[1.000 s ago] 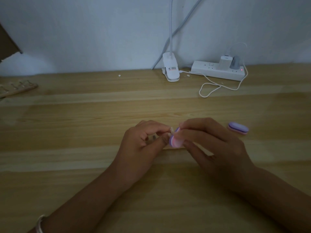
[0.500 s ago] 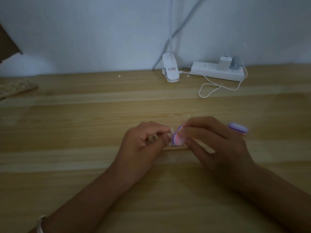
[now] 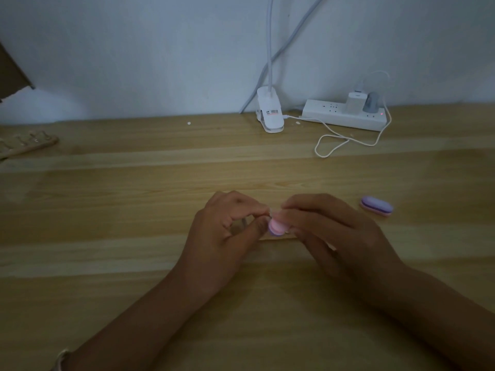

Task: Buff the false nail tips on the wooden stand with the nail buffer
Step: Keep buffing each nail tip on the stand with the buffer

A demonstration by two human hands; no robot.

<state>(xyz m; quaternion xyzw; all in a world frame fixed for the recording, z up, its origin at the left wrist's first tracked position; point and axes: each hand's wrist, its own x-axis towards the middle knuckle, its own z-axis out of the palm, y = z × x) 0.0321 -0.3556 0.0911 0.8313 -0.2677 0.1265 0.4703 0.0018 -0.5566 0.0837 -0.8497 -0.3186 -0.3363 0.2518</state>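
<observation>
While the left hand [image 3: 222,231] pinches a barely visible false nail tip [image 3: 270,210] between curled forefinger and thumb at mid-table, the right hand [image 3: 334,231] grips the pink nail buffer [image 3: 277,226] against it, just above the wooden stand [image 3: 281,237].

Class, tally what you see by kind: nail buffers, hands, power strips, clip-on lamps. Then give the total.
Nail buffers: 2
Hands: 2
Power strips: 1
Clip-on lamps: 1
Total: 6
</observation>
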